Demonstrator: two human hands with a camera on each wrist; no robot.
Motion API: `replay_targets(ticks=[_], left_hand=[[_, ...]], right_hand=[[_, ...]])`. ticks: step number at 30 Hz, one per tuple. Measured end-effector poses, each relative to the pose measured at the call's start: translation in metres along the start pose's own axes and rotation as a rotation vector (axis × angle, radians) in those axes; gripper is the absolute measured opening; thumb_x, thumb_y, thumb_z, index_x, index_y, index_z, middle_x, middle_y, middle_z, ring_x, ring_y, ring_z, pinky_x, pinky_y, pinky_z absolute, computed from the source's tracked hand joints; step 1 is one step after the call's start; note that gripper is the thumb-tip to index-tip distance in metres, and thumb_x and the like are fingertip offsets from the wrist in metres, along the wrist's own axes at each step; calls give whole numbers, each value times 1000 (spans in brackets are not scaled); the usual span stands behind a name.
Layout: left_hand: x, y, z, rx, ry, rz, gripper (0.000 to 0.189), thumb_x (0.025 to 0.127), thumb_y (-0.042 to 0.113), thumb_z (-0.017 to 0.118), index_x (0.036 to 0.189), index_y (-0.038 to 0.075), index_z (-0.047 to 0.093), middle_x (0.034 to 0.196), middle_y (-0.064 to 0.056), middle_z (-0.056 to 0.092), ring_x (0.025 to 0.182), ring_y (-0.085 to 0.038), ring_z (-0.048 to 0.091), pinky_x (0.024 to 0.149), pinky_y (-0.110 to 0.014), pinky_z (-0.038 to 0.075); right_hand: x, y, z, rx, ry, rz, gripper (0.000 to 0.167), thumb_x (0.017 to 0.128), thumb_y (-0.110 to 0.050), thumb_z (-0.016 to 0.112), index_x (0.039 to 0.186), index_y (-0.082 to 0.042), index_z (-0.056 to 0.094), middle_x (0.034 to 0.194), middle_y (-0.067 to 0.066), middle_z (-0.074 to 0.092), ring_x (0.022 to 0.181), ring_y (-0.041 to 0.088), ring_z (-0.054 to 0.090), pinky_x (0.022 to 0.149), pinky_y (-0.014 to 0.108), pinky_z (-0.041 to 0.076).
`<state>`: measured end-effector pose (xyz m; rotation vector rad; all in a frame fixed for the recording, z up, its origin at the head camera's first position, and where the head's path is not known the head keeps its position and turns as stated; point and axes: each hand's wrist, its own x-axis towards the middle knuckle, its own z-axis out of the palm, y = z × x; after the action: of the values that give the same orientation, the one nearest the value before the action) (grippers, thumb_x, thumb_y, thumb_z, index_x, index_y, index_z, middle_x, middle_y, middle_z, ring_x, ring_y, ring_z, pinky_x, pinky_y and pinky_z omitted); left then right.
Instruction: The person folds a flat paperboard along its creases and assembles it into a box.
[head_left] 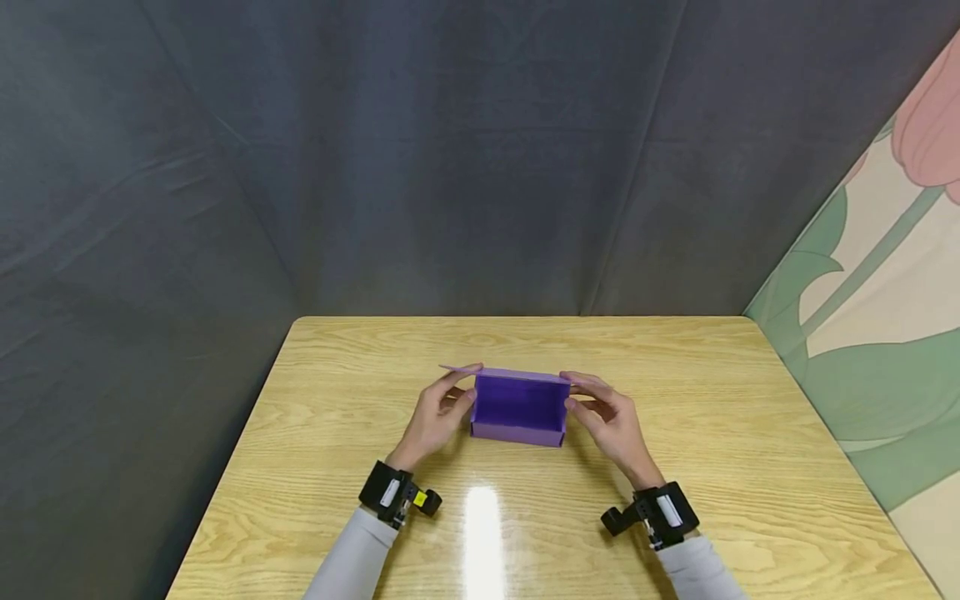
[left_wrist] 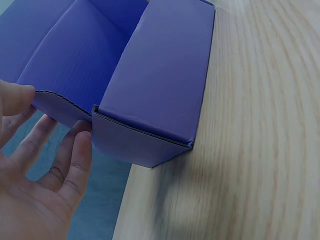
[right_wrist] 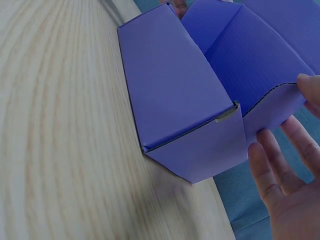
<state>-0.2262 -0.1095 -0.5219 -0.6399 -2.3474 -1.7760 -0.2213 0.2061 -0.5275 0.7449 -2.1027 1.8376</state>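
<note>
A purple cardboard box (head_left: 517, 434) stands on the table with its inside facing up and towards me. Along its back edge a lid panel (head_left: 525, 375) is raised, its ends reaching out past the sides. My left hand (head_left: 433, 421) pinches the left side wall (left_wrist: 62, 107), thumb at the top edge and fingers against the outer face. On the opposite side, my right hand (head_left: 617, 425) holds the right side wall (right_wrist: 272, 107) in the same way. No contents show in the visible part of the interior.
The light wood table (head_left: 337, 500) spreads around the box, with a bright reflection in front. Behind it hangs a dark grey curtain (head_left: 480, 167); a floral cloth (head_left: 885, 375) borders the right side. Each wrist wears a black camera mount.
</note>
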Motion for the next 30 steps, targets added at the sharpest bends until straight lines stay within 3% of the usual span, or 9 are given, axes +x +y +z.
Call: replay_targets(ticks=[10, 18, 30], left_hand=[[-4, -10, 2, -22, -34, 20, 42, 108, 7, 61, 151, 9, 60, 155, -13, 59, 119, -33, 69, 99, -32, 61], [-6, -12, 2, -51, -50, 64, 50, 101, -10, 61, 149, 2, 60, 159, -17, 54, 136, -37, 61, 105, -34, 59], [-7, -11, 2, -128, -57, 18, 56, 95, -18, 63, 147, 2, 61, 159, -19, 54, 146, -43, 51, 116, -38, 50]], right_hand=[[-5, 7, -1, 7, -14, -47, 43, 92, 23, 65, 134, 14, 65, 139, 37, 60, 130, 7, 65, 97, 21, 59], [-6, 12, -2, 24, -26, -45, 48, 87, 27, 66, 133, 12, 68, 140, 37, 61, 136, 16, 63, 104, 21, 56], [-7, 17, -3, 27, -37, -101, 53, 77, 34, 69, 125, 14, 69, 136, 41, 60, 139, 27, 60, 116, 24, 49]])
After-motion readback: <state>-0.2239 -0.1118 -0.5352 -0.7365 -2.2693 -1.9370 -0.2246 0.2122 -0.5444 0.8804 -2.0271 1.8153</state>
